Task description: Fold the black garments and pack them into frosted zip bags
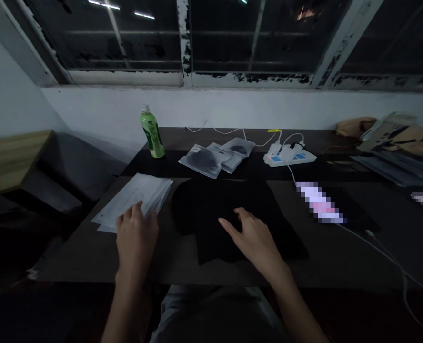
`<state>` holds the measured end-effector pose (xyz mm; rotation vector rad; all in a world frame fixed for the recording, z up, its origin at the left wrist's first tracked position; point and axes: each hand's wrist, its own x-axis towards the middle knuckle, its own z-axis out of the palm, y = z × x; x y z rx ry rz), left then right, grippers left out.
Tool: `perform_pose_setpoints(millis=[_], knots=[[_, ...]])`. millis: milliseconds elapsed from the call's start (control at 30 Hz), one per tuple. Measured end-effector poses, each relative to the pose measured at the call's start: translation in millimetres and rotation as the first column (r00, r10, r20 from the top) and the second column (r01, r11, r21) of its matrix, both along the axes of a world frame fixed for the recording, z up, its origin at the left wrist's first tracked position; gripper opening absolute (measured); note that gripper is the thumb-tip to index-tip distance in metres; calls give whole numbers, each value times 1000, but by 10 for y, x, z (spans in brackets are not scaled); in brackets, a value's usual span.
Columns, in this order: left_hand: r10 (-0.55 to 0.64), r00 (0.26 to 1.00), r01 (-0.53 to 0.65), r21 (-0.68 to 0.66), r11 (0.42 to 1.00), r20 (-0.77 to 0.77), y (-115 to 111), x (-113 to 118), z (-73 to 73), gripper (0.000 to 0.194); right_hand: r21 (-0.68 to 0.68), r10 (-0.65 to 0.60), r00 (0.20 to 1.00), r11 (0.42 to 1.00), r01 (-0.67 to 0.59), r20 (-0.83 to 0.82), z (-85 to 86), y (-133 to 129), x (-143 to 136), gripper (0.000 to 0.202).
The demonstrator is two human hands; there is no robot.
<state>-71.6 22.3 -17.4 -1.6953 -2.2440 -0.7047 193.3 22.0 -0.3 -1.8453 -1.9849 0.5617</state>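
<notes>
My left hand [136, 233] is over the near edge of a stack of flat, whitish translucent plastic bags [135, 190]. Its fingers are bent but apart, with nothing visible in them; whether the fingertips touch the bags I cannot tell. A black cloth [218, 214], possibly a garment, lies spread on the dark table in front of me, its details lost in the dim light. Above or on its right part is my right hand [254, 233], thumb and forefinger apart, holding nothing that I can see.
Behind the cloth lie several filled translucent packets [200, 159]. A green bottle [152, 133] stands at the back left. Farther right are a white power strip [290, 156] with cables, a blurred-out phone [320, 204], and brown packaging [404, 138]. A wooden table [15, 155] is at the left.
</notes>
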Motion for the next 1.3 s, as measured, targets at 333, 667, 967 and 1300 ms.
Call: perform_pose_setpoints(millis=[333, 667, 967, 1300], knots=[[176, 977, -135, -296, 946, 117, 25, -209, 96, 33, -123, -8, 1000, 992, 6, -14, 14, 117, -28, 35], [-142, 986, 95, 414, 905, 82, -48, 290, 618, 20, -239, 180, 950, 940, -243, -256, 319, 304, 579, 58], [-717, 696, 718, 41, 695, -37, 381, 678, 417, 24, -171, 415, 910, 896, -409, 1, 311, 203, 500, 44], [-874, 457, 879, 67, 472, 166, 195, 855, 146, 50, -94, 571, 820, 815, -571, -34, 663, 70, 541, 29]])
